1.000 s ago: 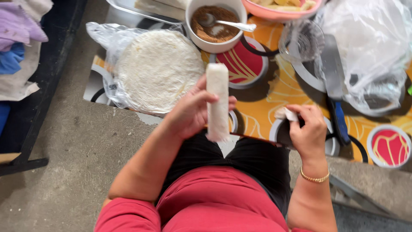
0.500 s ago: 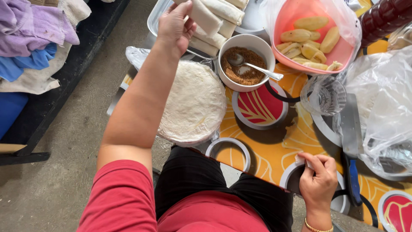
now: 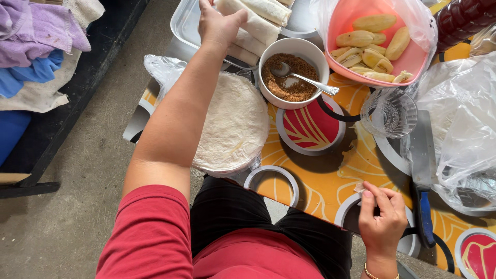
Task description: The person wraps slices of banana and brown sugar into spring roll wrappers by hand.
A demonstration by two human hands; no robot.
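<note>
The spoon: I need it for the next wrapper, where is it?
In the head view the spoon lies in the white bowl of brown filling, handle over the right rim, between the wrapper stack and the pink bowl.

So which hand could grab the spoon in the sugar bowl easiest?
Probably the left hand. It rests on the rolls in the tray, right beside the bowl holding the spoon. The right hand is down at the near table edge, pinching something small.

Pale rolled wrap (image 3: 243, 28) lies on stacked rolls in a tray (image 3: 183, 26); small white scrap (image 3: 360, 188) pinched.
</note>
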